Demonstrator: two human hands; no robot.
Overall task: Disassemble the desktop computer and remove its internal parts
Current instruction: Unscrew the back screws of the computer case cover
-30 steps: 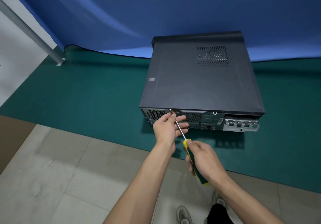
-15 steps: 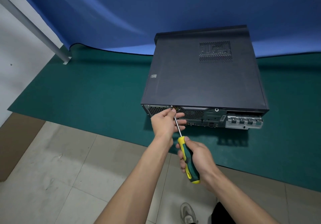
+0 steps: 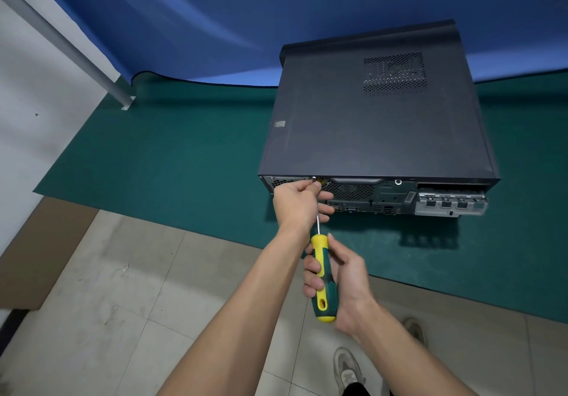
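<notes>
I see the desktop computer case (image 3: 375, 119) lying flat on the green mat (image 3: 153, 162), with its dark top cover closed and its rear panel (image 3: 384, 195) turned toward me. In the top cover there is a perforated vent (image 3: 395, 73) near the far right corner, and a small sticker (image 3: 279, 124) near the left edge. My right hand (image 3: 338, 275) grips the yellow and green handle of the screwdriver (image 3: 321, 282), the fingers curled around it and the thumb lying along the upper part. The metal shaft goes up from the handle to the screw (image 3: 314, 178) at the upper edge of the rear panel, left of the middle. My left hand (image 3: 299, 203) is at the same place: its thumb and forefinger are pinched at the tip of the shaft, right by the screw, and the other fingers are bent against the panel below. I cannot tell if the tip sits fully in the screw head. On the right side of the rear panel there is a silver metal bracket (image 3: 450, 204) with slots. Behind the case hangs a blue cloth (image 3: 276, 11). Near me the floor is of grey tiles (image 3: 123, 303), and one shoe (image 3: 347, 368) shows at the bottom.
</notes>
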